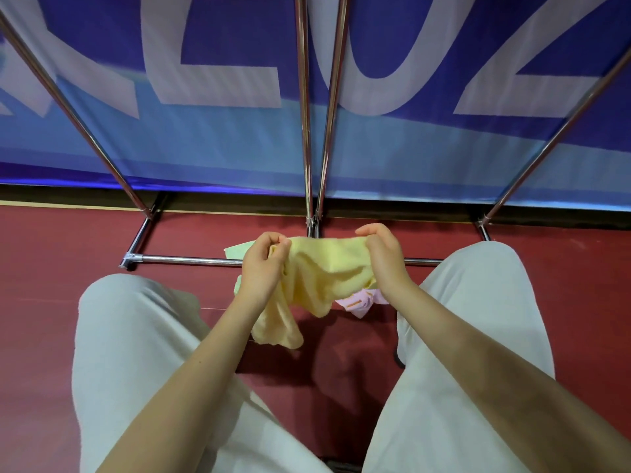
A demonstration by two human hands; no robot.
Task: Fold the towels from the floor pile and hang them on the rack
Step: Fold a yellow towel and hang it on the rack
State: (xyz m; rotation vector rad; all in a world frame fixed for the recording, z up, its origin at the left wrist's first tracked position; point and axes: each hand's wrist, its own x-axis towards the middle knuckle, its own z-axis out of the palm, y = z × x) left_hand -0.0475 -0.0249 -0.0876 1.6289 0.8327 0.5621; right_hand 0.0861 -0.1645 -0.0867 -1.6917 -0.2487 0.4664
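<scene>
A yellow towel (317, 271) hangs crumpled between my two hands above the red floor. My left hand (264, 264) pinches its upper left edge with curled fingers. My right hand (384, 257) grips the upper right edge. The cloth sags down to about knee height. Beneath it on the floor lie a pale green towel (235, 249), peeking out at the left, and a pink towel (362, 302) at the right, both mostly hidden. The chrome rack (307, 131) stands right in front, its poles rising out of view and its base bar (187, 259) on the floor.
My knees in light trousers (129, 322) frame the towels on both sides. A blue banner with large white letters (205, 97) hangs behind the rack. A dark shoe edge (398, 356) shows by my right leg.
</scene>
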